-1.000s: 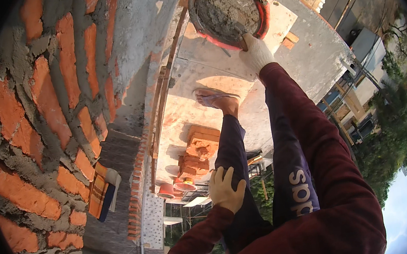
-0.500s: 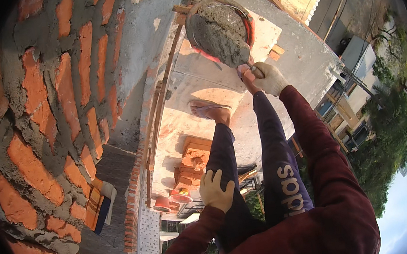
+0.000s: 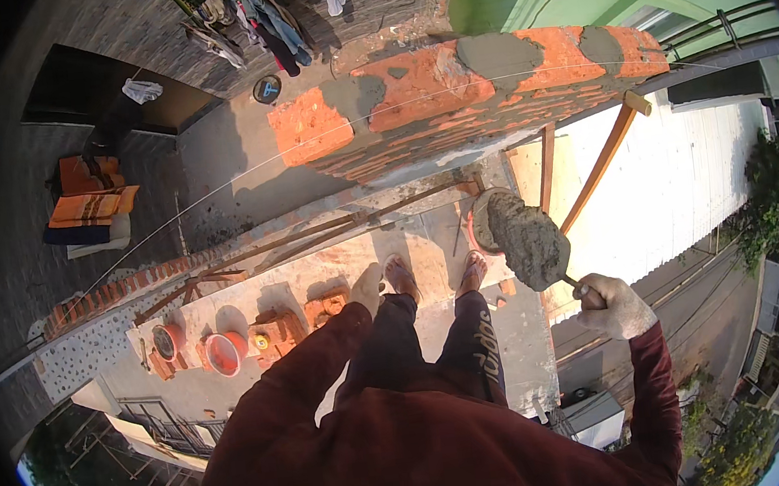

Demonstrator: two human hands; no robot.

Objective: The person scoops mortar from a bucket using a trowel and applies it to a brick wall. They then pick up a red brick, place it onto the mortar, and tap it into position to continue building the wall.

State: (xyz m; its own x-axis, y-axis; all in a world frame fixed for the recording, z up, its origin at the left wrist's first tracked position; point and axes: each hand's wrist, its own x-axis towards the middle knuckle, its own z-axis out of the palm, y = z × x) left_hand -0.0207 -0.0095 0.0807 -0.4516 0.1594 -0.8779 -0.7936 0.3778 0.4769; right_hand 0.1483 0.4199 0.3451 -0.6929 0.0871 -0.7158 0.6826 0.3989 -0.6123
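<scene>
My right hand [image 3: 615,307], in a pale work glove, is closed around the handle of a trowel [image 3: 571,280]. A thick heap of wet grey mortar [image 3: 529,242] covers the blade. Under and behind the load shows part of a round mortar tub [image 3: 480,226], mostly hidden. My left arm reaches forward in a dark red sleeve [image 3: 312,360]; its hand is hidden beyond the cuff. Ahead stands a brick wall [image 3: 421,88], its top course of orange bricks with grey mortar between them. A thin string [image 3: 240,175] runs along the wall.
My feet stand on a platform [image 3: 418,240]. To the left are a red bucket [image 3: 225,353], another bucket [image 3: 169,340] and stacked bricks [image 3: 276,336]. Wooden braces [image 3: 604,163] rise at the right beside pale corrugated roofing [image 3: 663,181]. A street lies below the platform's edge.
My view has swung up to the wall's top. My right hand has lifted the mortar-laden trowel from the tub. My left hand has left my thigh, and its arm now reaches forward.
</scene>
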